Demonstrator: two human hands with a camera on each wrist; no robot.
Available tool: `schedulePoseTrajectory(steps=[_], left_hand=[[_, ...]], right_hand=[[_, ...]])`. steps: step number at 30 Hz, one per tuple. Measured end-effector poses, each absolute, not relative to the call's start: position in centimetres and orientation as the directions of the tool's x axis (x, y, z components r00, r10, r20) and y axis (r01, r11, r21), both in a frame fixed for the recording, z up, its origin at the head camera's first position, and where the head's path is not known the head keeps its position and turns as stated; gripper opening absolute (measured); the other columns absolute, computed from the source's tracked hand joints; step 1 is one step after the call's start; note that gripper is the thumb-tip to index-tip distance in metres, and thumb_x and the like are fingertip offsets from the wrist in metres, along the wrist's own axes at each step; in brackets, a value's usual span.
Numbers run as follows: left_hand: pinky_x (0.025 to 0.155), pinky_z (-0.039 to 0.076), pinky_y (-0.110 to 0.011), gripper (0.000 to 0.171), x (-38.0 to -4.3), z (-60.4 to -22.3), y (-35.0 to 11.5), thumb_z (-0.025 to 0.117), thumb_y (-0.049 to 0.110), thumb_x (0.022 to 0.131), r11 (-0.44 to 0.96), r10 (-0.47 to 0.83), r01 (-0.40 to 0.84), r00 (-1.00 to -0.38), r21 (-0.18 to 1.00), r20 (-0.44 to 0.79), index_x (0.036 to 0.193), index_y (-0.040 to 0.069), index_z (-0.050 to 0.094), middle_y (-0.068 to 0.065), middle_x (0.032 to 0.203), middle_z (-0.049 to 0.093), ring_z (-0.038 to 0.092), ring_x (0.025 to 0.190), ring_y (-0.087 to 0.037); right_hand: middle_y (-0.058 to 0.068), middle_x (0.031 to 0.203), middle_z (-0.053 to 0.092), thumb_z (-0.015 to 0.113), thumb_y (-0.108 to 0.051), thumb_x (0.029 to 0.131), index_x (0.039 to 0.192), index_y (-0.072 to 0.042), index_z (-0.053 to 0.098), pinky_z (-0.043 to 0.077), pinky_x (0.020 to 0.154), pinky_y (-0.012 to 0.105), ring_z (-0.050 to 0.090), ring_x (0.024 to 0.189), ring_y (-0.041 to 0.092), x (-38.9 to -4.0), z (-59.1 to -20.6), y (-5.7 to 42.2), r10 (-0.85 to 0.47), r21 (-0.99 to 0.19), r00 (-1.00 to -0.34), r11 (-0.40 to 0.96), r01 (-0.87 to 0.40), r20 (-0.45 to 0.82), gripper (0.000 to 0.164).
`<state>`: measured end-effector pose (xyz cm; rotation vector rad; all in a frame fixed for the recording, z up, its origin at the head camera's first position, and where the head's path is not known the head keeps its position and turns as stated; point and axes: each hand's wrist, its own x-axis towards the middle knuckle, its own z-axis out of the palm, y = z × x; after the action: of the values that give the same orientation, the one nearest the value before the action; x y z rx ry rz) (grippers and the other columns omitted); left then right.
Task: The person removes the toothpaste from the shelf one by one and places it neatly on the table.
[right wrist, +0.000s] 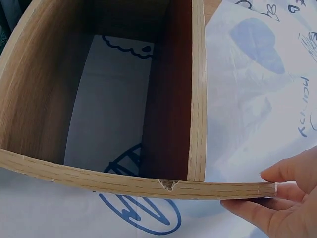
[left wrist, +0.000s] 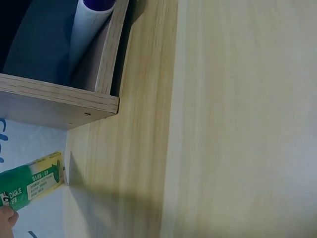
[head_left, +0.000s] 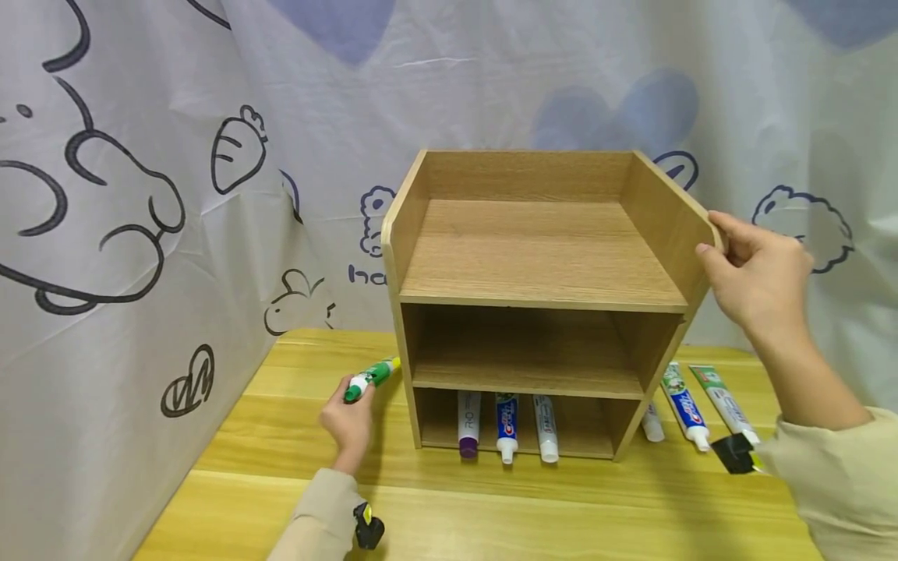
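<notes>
- The left hand (head_left: 348,425) grips a green toothpaste tube (head_left: 372,377) on the table (head_left: 449,506), just left of the wooden shelf (head_left: 536,257).
- The right hand (head_left: 761,276) grasps the shelf's upper right wall, steadying it.
- Three tubes (head_left: 507,425) lie in the bottom compartment; the step seems to be stowing the green one, which calls for moving it right into a free compartment.

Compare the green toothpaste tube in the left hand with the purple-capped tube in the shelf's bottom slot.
The green tube is held by the left hand outside the wooden shelf, beside its left wall; the purple-capped tube lies untouched inside the bottom compartment. The green tube has a green-and-white body and slants; the purple-capped tube is white and lies straight, cap toward the front edge. Both are toothpaste tubes, low near the table.
</notes>
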<state>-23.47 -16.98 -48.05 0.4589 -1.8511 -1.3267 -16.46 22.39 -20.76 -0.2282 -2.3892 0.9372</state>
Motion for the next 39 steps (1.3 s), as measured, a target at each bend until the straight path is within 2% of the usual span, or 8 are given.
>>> schedulePoseTrajectory(steps=[5, 11, 19, 25, 33, 39], left_hand=[[0.076, 0.055, -0.047, 0.033, -23.9, -48.0, -16.4, 0.075, -0.002, 0.068, 0.383, -0.674, 0.157, -0.627, 0.910, 0.391, 0.099, -0.011, 0.068, -0.029, 0.094, 0.067, 0.066, 0.087, -0.040], [0.078, 0.055, -0.047, 0.035, -23.8, -48.5, -15.5, 0.074, -0.004, 0.069, 0.387, -0.625, 0.137, -0.688, 0.912, 0.368, 0.102, -0.011, 0.066, -0.030, 0.098, 0.065, 0.065, 0.089, -0.041], [0.074, 0.056, -0.045, 0.038, -23.4, -50.1, -15.0, 0.076, 0.002, 0.071, 0.496, -0.495, 0.076, -0.794, 0.865, 0.354, 0.105, -0.010, 0.065, -0.029, 0.100, 0.065, 0.066, 0.089, -0.040], [0.071, 0.057, -0.043, 0.042, -23.3, -51.6, -14.9, 0.077, 0.004, 0.071, 0.572, -0.422, 0.031, -0.846, 0.820, 0.326, 0.107, -0.012, 0.063, -0.030, 0.101, 0.064, 0.066, 0.087, -0.039], [0.062, 0.056, -0.041, 0.033, -23.3, -52.6, -14.7, 0.074, -0.003, 0.069, 0.639, -0.342, 0.069, -0.867, 0.766, 0.363, 0.099, -0.014, 0.066, -0.029, 0.090, 0.067, 0.067, 0.076, -0.035], [0.059, 0.056, -0.039, 0.031, -23.2, -52.8, -14.7, 0.072, -0.005, 0.071, 0.634, -0.319, 0.070, -0.883, 0.770, 0.343, 0.100, -0.015, 0.065, -0.029, 0.088, 0.068, 0.066, 0.074, -0.033]], right_hand=[[0.024, 0.124, 0.052, 0.051, -0.011, 0.091, 0.135, -0.007, 0.048, 0.032, 0.053, -0.007, 0.054, 0.109, 0.039, -16.4, -20.8, 22.4, 0.352, -0.671, -0.835, 0.741, -0.027, 0.423, 0.044], [0.025, 0.125, 0.051, 0.051, -0.010, 0.091, 0.135, -0.007, 0.047, 0.033, 0.054, -0.006, 0.054, 0.110, 0.040, -16.3, -21.0, 22.5, 0.347, -0.681, -0.838, 0.731, -0.040, 0.421, 0.044], [0.024, 0.127, 0.051, 0.051, -0.011, 0.091, 0.135, -0.007, 0.047, 0.037, 0.059, -0.004, 0.053, 0.111, 0.040, -16.2, -21.0, 22.6, 0.353, -0.692, -0.835, 0.720, -0.045, 0.422, 0.045], [0.024, 0.128, 0.050, 0.051, -0.012, 0.091, 0.136, -0.009, 0.046, 0.036, 0.059, -0.003, 0.053, 0.112, 0.040, -16.1, -20.9, 22.6, 0.352, -0.693, -0.840, 0.720, -0.038, 0.412, 0.045], [0.024, 0.127, 0.051, 0.051, -0.011, 0.091, 0.136, -0.008, 0.046, 0.035, 0.058, -0.004, 0.053, 0.112, 0.039, -16.2, -20.9, 22.5, 0.353, -0.689, -0.840, 0.724, -0.035, 0.412, 0.045], [0.025, 0.126, 0.051, 0.051, -0.010, 0.091, 0.135, -0.008, 0.046, 0.033, 0.054, -0.006, 0.054, 0.110, 0.040, -16.3, -21.0, 22.5, 0.349, -0.681, -0.836, 0.731, -0.040, 0.423, 0.045]])
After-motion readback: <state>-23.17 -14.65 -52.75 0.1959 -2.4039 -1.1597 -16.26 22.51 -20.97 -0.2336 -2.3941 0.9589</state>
